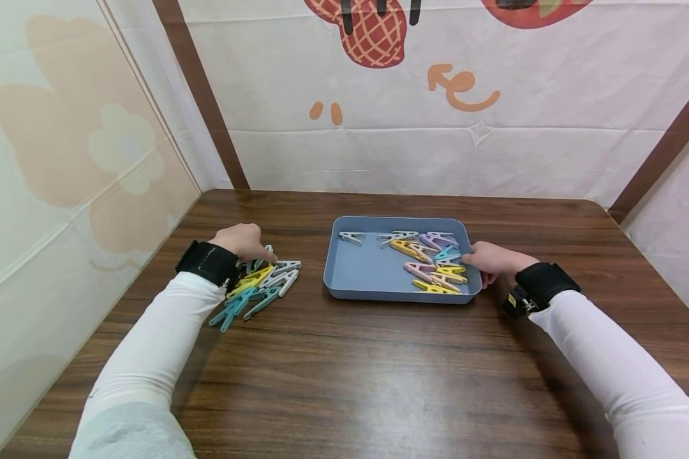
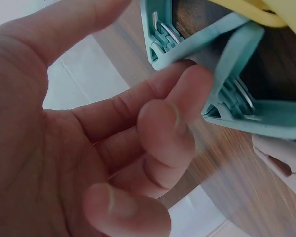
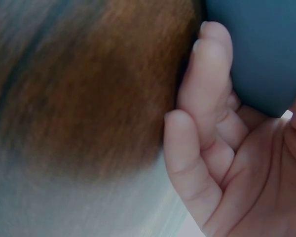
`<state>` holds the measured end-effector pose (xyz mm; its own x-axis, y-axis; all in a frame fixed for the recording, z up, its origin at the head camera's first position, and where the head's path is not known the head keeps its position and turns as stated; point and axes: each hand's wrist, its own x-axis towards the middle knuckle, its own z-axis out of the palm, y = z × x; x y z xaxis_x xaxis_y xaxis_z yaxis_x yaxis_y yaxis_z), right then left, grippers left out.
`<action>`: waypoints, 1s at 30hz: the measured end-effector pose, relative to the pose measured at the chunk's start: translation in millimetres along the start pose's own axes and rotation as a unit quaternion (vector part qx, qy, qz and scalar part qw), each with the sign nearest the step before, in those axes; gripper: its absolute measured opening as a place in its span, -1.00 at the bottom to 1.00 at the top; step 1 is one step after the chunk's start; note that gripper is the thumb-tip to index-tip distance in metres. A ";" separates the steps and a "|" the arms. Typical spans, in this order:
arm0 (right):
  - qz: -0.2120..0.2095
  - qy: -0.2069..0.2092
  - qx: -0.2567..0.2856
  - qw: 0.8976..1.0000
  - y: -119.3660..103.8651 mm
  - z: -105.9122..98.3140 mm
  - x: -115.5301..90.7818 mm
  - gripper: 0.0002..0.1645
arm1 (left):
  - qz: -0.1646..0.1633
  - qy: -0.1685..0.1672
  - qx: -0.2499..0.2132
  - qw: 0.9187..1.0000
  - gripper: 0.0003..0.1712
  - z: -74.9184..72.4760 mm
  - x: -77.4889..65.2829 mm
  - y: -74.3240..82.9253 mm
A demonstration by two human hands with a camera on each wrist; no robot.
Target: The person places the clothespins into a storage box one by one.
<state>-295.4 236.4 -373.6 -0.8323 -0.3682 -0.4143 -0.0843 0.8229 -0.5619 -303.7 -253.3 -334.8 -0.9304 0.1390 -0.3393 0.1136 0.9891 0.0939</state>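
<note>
My left hand (image 1: 242, 242) is over a loose pile of clothespins (image 1: 255, 294) in teal, yellow and grey on the left of the table. In the left wrist view its fingers (image 2: 163, 128) are loosely bent, with fingertips close against a teal clothespin (image 2: 232, 98); nothing is seen pinched between them. My right hand (image 1: 498, 260) grips the right side of a blue-grey tray (image 1: 356, 271), thumb over the rim and fingers along the outer wall (image 3: 256, 54). Several clothespins (image 1: 430, 258), yellow, pink, purple, blue and grey, lie mostly in the tray's right half.
The brown wooden table (image 1: 344, 376) carries both the pile and the tray. A printed white cloth (image 1: 379, 153) hangs behind the table's far edge, and another patterned cloth (image 1: 63, 255) stands along the left side.
</note>
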 end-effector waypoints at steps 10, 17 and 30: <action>0.007 0.001 0.000 1.000 0.5 -2.0 0.8 -0.64 | 0.006 -0.023 -0.016 1.000 -0.51 -1.7 -4.4 2.6; 0.015 -0.001 0.002 1.000 1.1 -1.1 1.3 -0.64 | 0.003 -0.025 -0.016 1.000 -0.48 0.6 -3.7 6.1; -0.005 0.003 0.001 1.000 0.9 0.1 0.3 -0.63 | 0.024 0.019 -0.026 0.999 -0.62 -1.2 3.1 4.6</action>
<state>-295.7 237.0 -374.4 -0.8342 -0.3748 -0.4046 -0.0923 0.8181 -0.5677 -306.4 -248.4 -334.3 -0.9368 0.1827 -0.2983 0.1400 0.9773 0.1588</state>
